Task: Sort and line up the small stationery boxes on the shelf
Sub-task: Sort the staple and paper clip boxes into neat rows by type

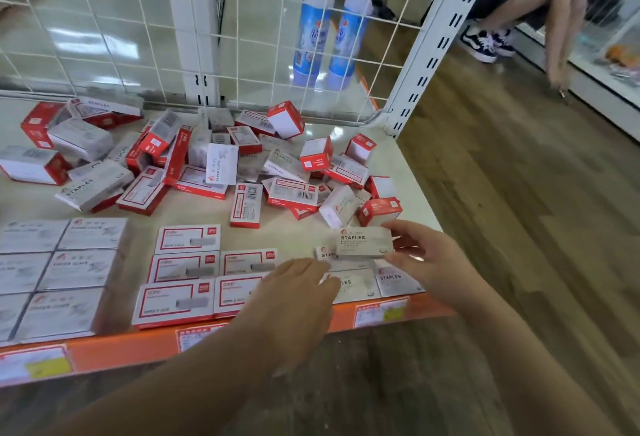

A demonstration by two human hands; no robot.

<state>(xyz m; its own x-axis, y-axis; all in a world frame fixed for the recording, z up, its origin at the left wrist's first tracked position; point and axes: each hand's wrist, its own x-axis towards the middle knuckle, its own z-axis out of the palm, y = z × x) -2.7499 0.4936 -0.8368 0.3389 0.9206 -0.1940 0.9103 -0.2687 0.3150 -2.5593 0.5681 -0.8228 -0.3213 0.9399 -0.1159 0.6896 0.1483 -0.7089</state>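
Grey paper-clip boxes (65, 269): lined up flat in a neat block at the far left of the shelf (194, 214).
Red-framed boxes (194, 276): tidy rows just beside them.
Jumbled pile (214, 158): loose boxes heaped further back.
Left hand (294, 297): fingers fairly straight, lay over the front rows, touching a staples row (377, 283).
Staples box (363, 241): sat above that row, pinched at its right end.
Right hand (433, 262): did the pinching, thumb and fingers round that end.

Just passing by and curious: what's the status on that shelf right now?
Right hand holds a staples box over the front row. Left hand rests flat on sorted boxes. Loose pile behind, unsorted.
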